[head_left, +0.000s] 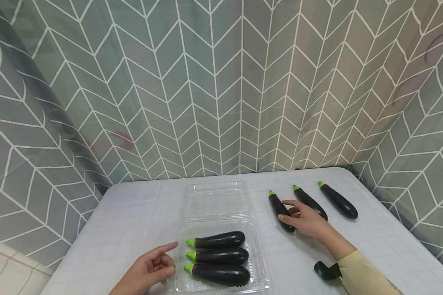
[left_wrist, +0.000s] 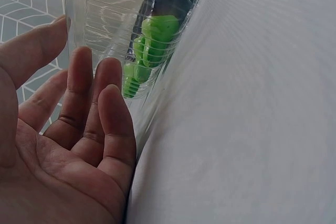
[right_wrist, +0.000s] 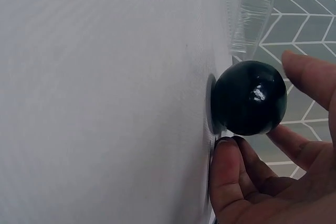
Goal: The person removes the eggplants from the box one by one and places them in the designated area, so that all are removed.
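Observation:
A clear plastic clamshell container (head_left: 260, 262) lies with its lid (head_left: 218, 200) folded back. Three eggplants with green stem ends lie side by side in its base, the nearest eggplant (head_left: 221, 274) towards me. My left hand (head_left: 151, 264) is at the container's left side, fingers loosely bent and holding nothing. Right of the container, my right hand (head_left: 304, 219) is over another eggplant (head_left: 275, 203) lying on the table. In the right wrist view, the thumb is just above this eggplant (right_wrist: 249, 98), with the other fingers low along its side.
Two more eggplants lie further right, a middle eggplant (head_left: 304, 196) and a far-right eggplant (head_left: 339, 200). Under the right forearm is a small black object (head_left: 326, 270). A white cloth covers the table (head_left: 144, 217). Grey patterned curtains (head_left: 225, 102) hang behind and beside it.

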The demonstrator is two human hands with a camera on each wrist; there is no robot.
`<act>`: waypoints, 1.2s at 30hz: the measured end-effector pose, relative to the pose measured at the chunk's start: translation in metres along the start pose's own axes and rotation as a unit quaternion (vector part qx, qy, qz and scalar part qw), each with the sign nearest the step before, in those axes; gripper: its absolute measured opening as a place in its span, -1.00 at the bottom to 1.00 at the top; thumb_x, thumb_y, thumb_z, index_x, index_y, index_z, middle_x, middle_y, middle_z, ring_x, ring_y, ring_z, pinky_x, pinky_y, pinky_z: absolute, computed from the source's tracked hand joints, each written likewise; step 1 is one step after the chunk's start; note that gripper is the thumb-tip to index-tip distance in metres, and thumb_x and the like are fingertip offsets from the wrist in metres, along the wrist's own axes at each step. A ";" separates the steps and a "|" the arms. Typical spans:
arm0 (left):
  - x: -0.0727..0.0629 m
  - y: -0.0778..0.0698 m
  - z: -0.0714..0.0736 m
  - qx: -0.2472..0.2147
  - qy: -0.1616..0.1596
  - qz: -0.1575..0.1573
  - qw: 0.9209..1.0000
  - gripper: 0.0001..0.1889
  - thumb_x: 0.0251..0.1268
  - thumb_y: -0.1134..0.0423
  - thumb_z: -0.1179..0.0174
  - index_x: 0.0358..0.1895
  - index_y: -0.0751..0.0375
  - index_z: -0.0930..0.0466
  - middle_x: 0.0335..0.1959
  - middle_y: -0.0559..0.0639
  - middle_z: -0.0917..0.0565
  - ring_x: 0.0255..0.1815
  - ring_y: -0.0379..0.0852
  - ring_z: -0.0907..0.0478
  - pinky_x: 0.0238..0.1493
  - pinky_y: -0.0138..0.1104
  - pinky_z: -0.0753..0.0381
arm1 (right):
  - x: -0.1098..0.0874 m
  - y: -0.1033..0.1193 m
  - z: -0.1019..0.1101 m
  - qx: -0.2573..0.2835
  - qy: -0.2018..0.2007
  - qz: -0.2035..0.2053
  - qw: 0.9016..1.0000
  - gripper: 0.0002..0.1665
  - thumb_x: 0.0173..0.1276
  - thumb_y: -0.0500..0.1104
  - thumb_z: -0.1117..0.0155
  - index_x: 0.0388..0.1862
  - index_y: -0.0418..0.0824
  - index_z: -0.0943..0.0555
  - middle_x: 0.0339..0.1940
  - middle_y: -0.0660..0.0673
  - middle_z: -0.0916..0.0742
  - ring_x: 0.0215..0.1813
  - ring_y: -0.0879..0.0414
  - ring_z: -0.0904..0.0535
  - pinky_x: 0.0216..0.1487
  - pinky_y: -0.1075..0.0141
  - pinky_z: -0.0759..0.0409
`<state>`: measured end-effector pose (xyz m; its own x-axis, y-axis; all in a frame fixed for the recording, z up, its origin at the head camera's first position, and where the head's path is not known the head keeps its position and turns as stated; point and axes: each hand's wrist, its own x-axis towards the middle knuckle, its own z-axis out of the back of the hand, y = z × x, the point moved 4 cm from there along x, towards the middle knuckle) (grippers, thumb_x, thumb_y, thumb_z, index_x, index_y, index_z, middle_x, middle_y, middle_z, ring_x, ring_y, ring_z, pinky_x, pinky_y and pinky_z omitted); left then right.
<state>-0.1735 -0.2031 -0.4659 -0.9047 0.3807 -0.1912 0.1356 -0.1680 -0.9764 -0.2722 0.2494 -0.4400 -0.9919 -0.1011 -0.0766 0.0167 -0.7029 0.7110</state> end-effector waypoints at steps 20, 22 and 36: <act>-0.001 -0.001 0.000 0.007 0.005 -0.007 1.000 -0.30 0.40 0.28 -0.22 0.48 0.46 -0.13 -0.15 0.19 -0.61 -0.28 -0.13 -0.56 -0.20 -0.34 -0.60 | -0.013 0.021 0.027 0.018 -0.013 0.031 0.999 -0.08 0.34 0.31 -0.25 0.50 -0.16 -0.28 0.31 -0.35 -0.50 0.35 -0.27 -0.37 0.21 -0.15 -0.38; -0.001 -0.001 0.000 0.009 0.005 -0.008 1.000 -0.30 0.40 0.28 -0.23 0.48 0.46 -0.13 -0.15 0.19 -0.61 -0.28 -0.13 -0.56 -0.20 -0.34 -0.60 | -0.015 0.024 0.029 0.019 -0.021 0.039 0.999 -0.08 0.34 0.32 -0.25 0.49 -0.15 -0.29 0.31 -0.35 -0.50 0.36 -0.28 -0.36 0.22 -0.16 -0.37; 0.000 0.001 0.001 0.005 0.004 -0.006 1.000 -0.31 0.41 0.28 -0.22 0.48 0.45 -0.14 -0.15 0.19 -0.61 -0.28 -0.12 -0.56 -0.20 -0.34 -0.60 | -0.030 0.048 0.024 0.065 -0.017 0.084 0.994 -0.15 0.32 0.23 -0.34 0.47 -0.08 -0.33 0.25 -0.24 -0.54 0.22 -0.12 -0.53 0.05 0.06 -0.55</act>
<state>-0.1732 -0.2043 -0.4670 -0.9027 0.3906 -0.1802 0.1207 -0.1721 -0.9777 -0.2442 0.2353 -0.3869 -0.9804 -0.1829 0.0730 0.1677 -0.5816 0.7960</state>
